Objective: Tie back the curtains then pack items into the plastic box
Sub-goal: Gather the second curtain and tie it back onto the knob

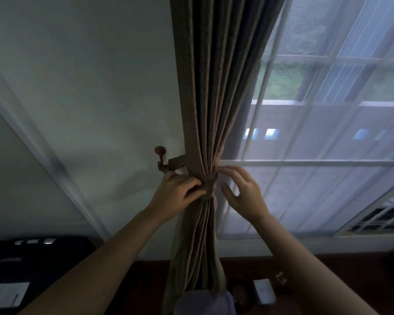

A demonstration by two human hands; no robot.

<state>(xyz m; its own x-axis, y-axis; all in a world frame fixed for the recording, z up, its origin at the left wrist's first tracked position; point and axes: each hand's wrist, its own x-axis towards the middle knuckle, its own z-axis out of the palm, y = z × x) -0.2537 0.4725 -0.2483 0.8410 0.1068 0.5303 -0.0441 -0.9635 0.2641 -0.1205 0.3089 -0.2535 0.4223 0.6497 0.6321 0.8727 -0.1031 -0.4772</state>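
Step in hand: tie-back, nearly done as I read it. The curtain (205, 110) is gathered, the tieback band (209, 186) is around it and looped onto the wall hook (160, 160). Left hand (175, 194) grip clamped on the band; right hand (241, 194) fingers apart, just beside it, holding nothing. Next: settle band, let go. Room is tight — wall left, sheer curtain (305, 183) right. I see no plastic box.

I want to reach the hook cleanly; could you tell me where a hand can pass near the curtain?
Free: the bare wall left of and above the hook. Crowded: between hook and curtain, where the tieback and left hand sit; the right hand occupies the curtain's window side.
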